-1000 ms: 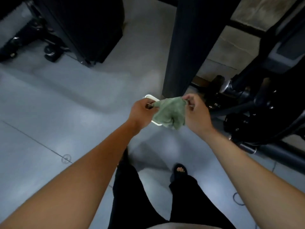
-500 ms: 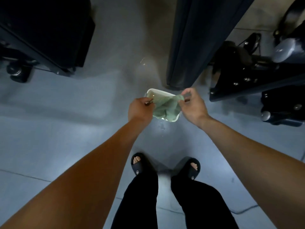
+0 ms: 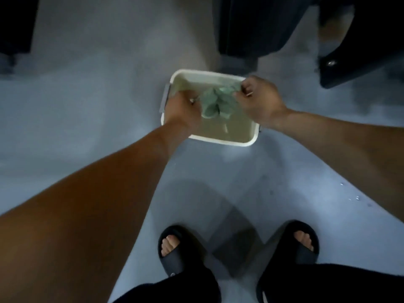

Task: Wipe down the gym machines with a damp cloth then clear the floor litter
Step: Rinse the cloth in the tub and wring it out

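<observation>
Green cloth (image 3: 215, 101), soft and crumpled, hangs between two hands over a white square plastic tub (image 3: 220, 141) that sits on the smooth grey floor (image 3: 87, 110); the tub holds cloudy water. On the left side, a dark black machine part (image 3: 15, 25) fills the top corner. Next comes the left hand (image 3: 182, 110); its fingers are curled tight round the left end of the cloth, and the hand is over the left side of the tub. The cloth bunches down in the middle, close to the water; whether it touches the water cannot be told. The right hand (image 3: 259, 100) pinches the right end of the cloth, near the far right corner of the tub. Behind the tub stands a wide dark post (image 3: 251, 25), and to its right is a black machine base with a shiny bolt (image 3: 349, 68). Low down are two feet in black open-toe slide sandals (image 3: 179, 250), with black trouser legs (image 3: 328, 283) below; a few small water drops (image 3: 357, 198) lie on the floor at the right.
</observation>
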